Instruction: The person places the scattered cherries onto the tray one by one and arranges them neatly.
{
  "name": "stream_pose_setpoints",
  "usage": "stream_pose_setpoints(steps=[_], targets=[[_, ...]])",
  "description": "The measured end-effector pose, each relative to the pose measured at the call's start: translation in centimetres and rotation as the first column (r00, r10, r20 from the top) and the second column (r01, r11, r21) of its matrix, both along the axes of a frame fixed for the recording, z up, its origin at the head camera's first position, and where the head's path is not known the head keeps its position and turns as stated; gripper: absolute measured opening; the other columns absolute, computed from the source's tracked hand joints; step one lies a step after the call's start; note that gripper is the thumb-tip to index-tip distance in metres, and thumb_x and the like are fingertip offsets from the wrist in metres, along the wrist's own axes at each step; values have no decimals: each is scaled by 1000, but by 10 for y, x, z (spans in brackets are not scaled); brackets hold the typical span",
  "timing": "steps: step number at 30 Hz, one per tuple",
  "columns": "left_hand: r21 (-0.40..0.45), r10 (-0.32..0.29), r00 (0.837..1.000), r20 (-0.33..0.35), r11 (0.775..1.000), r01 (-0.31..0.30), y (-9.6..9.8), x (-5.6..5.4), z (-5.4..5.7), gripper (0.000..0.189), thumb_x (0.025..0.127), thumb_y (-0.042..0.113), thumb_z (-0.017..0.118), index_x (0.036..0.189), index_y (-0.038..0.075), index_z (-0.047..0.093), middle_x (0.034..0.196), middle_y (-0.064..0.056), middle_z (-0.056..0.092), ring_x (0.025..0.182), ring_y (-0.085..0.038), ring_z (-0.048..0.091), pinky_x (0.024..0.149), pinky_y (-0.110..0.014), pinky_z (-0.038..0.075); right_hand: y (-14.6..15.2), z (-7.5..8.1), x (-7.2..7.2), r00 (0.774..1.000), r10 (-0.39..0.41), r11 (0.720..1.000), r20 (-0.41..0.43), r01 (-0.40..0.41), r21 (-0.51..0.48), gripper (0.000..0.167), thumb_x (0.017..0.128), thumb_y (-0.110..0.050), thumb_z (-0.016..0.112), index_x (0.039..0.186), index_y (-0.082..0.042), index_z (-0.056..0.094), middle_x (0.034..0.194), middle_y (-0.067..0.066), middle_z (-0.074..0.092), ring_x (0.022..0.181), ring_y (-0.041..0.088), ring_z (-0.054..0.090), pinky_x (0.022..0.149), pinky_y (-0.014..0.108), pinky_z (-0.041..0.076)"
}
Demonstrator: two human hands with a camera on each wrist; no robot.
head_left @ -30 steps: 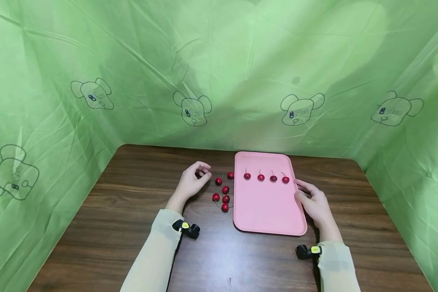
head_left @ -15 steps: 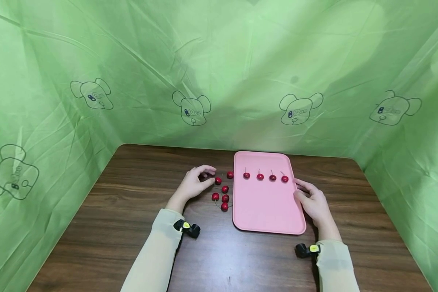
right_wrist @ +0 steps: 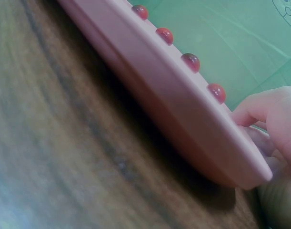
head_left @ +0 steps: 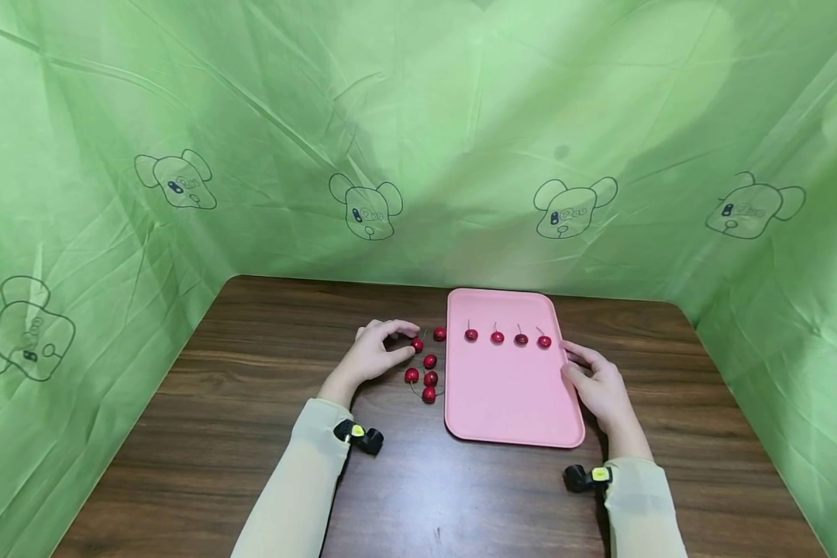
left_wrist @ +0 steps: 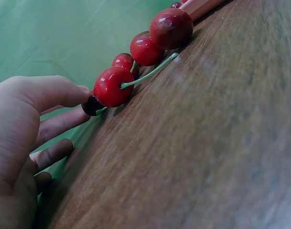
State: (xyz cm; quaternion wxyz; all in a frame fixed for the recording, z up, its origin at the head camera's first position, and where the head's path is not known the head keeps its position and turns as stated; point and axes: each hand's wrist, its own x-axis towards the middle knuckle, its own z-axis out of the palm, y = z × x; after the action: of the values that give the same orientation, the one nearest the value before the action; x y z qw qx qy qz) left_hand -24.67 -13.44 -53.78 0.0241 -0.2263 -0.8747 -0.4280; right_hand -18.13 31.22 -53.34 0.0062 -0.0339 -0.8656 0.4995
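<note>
On the table's left-middle, my left hand (head_left: 371,353) has thumb and index finger around a red cherry (head_left: 417,345), pinching it where it lies. In the left wrist view that cherry (left_wrist: 91,106) looks dark between the thumb and a finger, partly hidden by the thumb. Several loose cherries (head_left: 429,361) with stems lie between this hand and a pink tray (head_left: 512,399). Across the tray's upper half runs a row of several cherries (head_left: 497,338), stems pointing away. My right hand (head_left: 602,390) holds the tray's right rim, thumb at the edge; some fingers are hidden.
A dark wood-grain table (head_left: 251,403) carries everything. Green cloth (head_left: 460,139) with printed animal heads hangs around its back and sides. Another loose cherry (head_left: 439,333) lies right by the tray's left rim. A black camera (head_left: 371,441) sits at the left wrist.
My left hand has moved slightly right to the nearest upper cherry, and its thumb and index finger have closed around it. The right hand keeps its hold on the tray.
</note>
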Motion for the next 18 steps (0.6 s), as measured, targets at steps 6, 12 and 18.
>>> stream_pose_setpoints(steps=[6, 12, 18], targets=[[-6, -9, 1000, 2, 1000, 9, 0, 0, -1, 37, 96, 23, 84, 132, 21, 76, 124, 8, 78, 113, -21, 58, 100, -47, 31, 0, -1, 0, 1000, -3, 1000, -9, 3, -3, 49, 109, -14, 63, 157, -6, 58, 150, 25, 62, 137, 37, 60, 89, 6, 45], [-43, -4, 1000, 7, 999, 4, 1, 0, -2, 38, 97, 27, 84, 134, 26, 76, 126, 10, 77, 114, -20, 56, 101, -47, 31, 0, -1, 0, 1000, -3, 1000, -10, 3, 4, 48, 109, -14, 63, 157, -7, 59, 149, 25, 63, 136, 37, 60, 89, 6, 46], [-69, 3, 1000, 7, 998, -2, 1, -2, -4, 37, 97, 28, 84, 132, 28, 77, 127, 10, 76, 117, -21, 55, 102, -48, 30, 0, 0, 0, 1000, -2, 1000, 0, 2, 3, 49, 110, -15, 62, 158, -7, 58, 151, 25, 61, 138, 38, 60, 89, 6, 44]])
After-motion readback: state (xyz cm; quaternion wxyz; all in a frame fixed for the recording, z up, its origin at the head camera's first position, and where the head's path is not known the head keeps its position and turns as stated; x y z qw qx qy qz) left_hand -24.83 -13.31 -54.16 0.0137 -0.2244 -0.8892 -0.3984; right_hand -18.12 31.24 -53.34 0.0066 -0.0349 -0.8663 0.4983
